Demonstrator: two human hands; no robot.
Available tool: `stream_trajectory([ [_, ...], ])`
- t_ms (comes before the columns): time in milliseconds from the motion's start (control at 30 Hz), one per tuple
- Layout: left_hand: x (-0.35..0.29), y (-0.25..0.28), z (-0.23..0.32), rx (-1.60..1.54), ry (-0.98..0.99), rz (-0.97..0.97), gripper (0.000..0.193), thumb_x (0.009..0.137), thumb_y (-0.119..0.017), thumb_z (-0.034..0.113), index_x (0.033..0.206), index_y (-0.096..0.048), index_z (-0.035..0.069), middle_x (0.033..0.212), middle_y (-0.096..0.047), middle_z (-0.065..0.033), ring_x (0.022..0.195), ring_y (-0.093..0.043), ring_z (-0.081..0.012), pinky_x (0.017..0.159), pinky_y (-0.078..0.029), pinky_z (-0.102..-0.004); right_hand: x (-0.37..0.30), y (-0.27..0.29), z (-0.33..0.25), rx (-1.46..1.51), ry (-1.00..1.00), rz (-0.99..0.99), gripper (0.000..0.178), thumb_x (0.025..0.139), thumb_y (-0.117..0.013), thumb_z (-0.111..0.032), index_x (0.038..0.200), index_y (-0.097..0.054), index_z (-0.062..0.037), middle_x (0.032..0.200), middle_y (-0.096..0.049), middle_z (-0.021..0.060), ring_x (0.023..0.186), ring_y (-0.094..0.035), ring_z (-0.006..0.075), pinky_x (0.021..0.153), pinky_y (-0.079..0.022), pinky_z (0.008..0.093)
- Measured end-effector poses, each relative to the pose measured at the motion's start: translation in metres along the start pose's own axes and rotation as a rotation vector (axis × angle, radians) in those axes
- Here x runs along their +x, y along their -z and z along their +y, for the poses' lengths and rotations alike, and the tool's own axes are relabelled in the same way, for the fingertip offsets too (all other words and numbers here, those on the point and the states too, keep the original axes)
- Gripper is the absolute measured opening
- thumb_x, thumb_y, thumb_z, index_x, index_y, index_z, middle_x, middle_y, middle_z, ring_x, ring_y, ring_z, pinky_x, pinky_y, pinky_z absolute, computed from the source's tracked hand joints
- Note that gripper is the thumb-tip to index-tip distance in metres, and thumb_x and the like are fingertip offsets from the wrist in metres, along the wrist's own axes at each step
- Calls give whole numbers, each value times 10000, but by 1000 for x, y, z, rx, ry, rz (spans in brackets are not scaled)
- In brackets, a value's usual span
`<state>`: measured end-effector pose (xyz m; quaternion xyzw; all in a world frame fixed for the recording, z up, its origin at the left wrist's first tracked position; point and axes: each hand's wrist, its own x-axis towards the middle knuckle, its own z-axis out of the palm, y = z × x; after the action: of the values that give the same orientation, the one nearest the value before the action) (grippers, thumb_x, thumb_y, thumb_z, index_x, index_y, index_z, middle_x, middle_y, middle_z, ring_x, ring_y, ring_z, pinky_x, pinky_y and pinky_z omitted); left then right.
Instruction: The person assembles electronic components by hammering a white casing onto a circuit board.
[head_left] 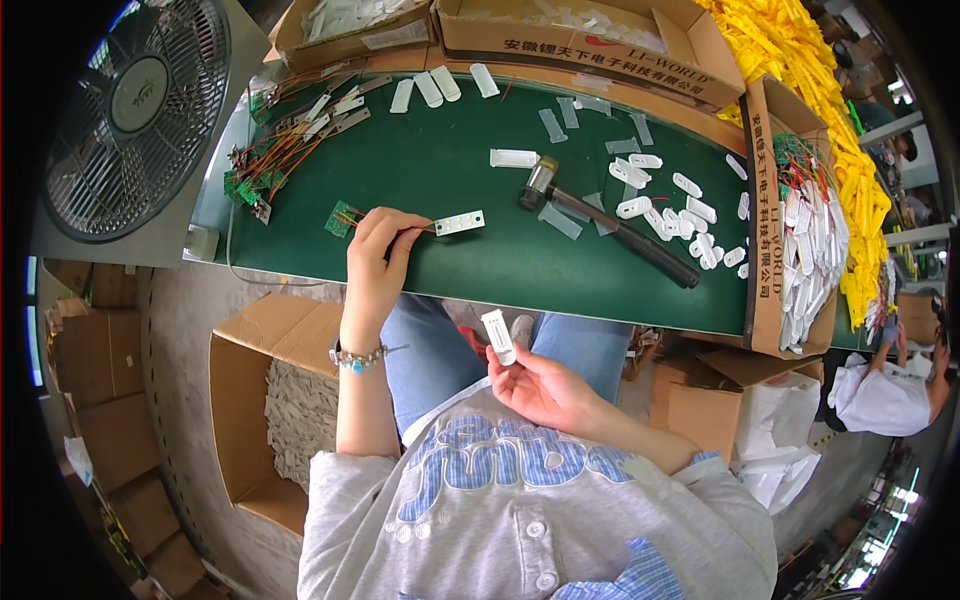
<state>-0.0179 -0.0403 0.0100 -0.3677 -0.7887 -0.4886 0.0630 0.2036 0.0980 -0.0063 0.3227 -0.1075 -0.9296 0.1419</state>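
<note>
My left hand (380, 245) is over the green work mat (420, 150) near its front edge, fingertips pinched on thin wires. To one side of those fingers the wires run to a small green circuit board (342, 218); to the other they lead to a white LED strip board (460, 223) with several yellowish LEDs. Closer to my body, my right hand (540, 385) holds a white plastic housing (497, 337), long with a rounded end, between thumb and fingers. A rubber-headed mallet (620, 230) with a black handle lies on the mat at the right.
A grey fan (140, 95) stands at the left. Wired circuit boards (265, 175) are heaped beside it. Loose white housings (690, 210) and clear plastic pieces (553, 125) lie around the mallet. Cardboard boxes (600, 55) line the far edge; another box (765, 220) borders the right side.
</note>
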Motion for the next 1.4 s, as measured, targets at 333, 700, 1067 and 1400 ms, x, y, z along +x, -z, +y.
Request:
stream_trajectory([
  [333, -1, 0, 0, 32, -30, -4, 91, 869, -619, -59, 930, -674, -19, 897, -662, -103, 842, -639, -230, 771, -497, -304, -14, -23, -7, -727, 296, -294, 272, 954, -669, -111, 1189, -551, -41, 1205, -596, 102, 1057, -580, 163, 879, -494, 293],
  [700, -9, 0, 15, -180, 25, -8, 142, 783, -684, -65, 888, -706, 29, 851, -675, -79, 779, -610, -221, 768, -472, -328, 7, -63, -65, -2290, 1615, 68, 509, 776, -770, -56, 1231, -540, -63, 1030, -704, 28, 945, -603, 259, 836, -467, 405],
  [1067, -8, -18, 35, 29, -99, -264, 123, 767, -759, 27, 880, -719, 52, 826, -659, -51, 762, -600, -222, 758, -428, -341, 14, -58, -71, -2275, 1537, -40, 515, 777, -752, -22, 1256, -568, -66, 1024, -669, 44, 960, -593, 262, 874, -465, 411],
  [1400, -7, -26, 45, 150, -74, -285, 131, 784, -745, 56, 889, -666, 62, 829, -633, -32, 811, -587, -236, 773, -424, -361, 13, -56, -69, -2446, 1638, -71, 350, 717, -710, 14, 1047, -727, -99, 1040, -621, 43, 964, -591, 244, 832, -489, 392],
])
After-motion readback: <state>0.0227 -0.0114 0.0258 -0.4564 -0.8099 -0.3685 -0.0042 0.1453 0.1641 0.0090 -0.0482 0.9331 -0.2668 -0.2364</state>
